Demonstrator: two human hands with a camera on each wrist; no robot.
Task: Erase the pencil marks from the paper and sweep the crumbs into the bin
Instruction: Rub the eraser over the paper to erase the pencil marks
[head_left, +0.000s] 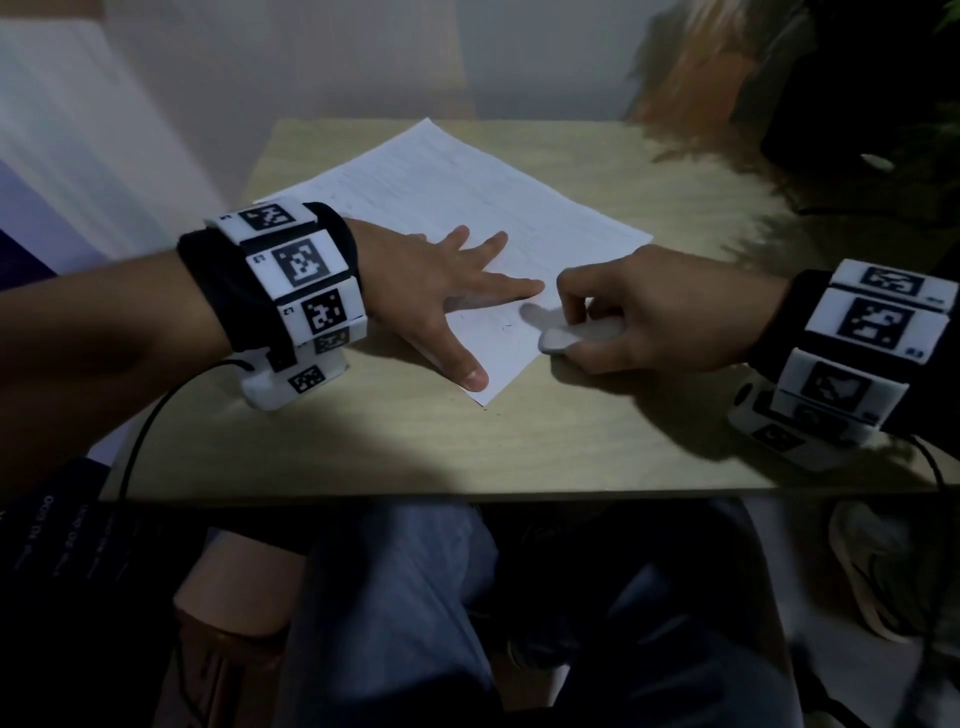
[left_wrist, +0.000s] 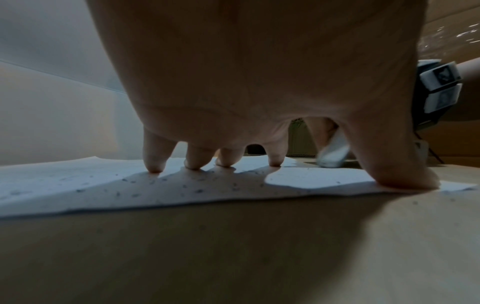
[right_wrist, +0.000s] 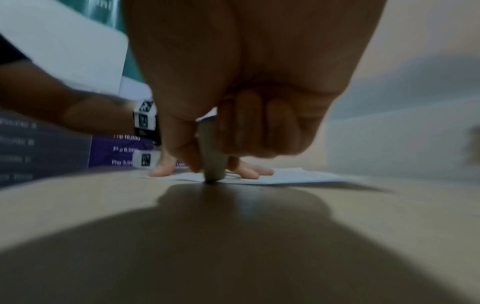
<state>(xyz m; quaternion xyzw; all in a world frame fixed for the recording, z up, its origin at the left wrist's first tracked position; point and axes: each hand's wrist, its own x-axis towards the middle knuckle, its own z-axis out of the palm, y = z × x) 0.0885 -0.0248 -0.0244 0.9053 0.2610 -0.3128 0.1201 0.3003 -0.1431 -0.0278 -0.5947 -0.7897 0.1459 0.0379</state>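
A white sheet of paper (head_left: 457, 208) lies at an angle on the wooden table (head_left: 519, 441). My left hand (head_left: 447, 291) is spread flat on its near corner, fingers and thumb pressing it down. My right hand (head_left: 623, 317) grips a white eraser (head_left: 566, 335), whose end touches the paper's right edge. In the left wrist view, small dark eraser crumbs (left_wrist: 197, 190) dot the paper (left_wrist: 78, 185) under my fingertips (left_wrist: 155, 167), and the eraser (left_wrist: 333, 153) shows beyond them. In the right wrist view the eraser (right_wrist: 213, 160) stands upright on the paper's edge (right_wrist: 285, 178). No bin is in view.
Dark plant leaves (head_left: 857, 104) overhang the table's far right corner. My knees (head_left: 415, 597) sit under the near table edge, and a shoe (head_left: 872, 566) lies on the floor at right. A dark printed panel (right_wrist: 39, 148) stands left of the table.
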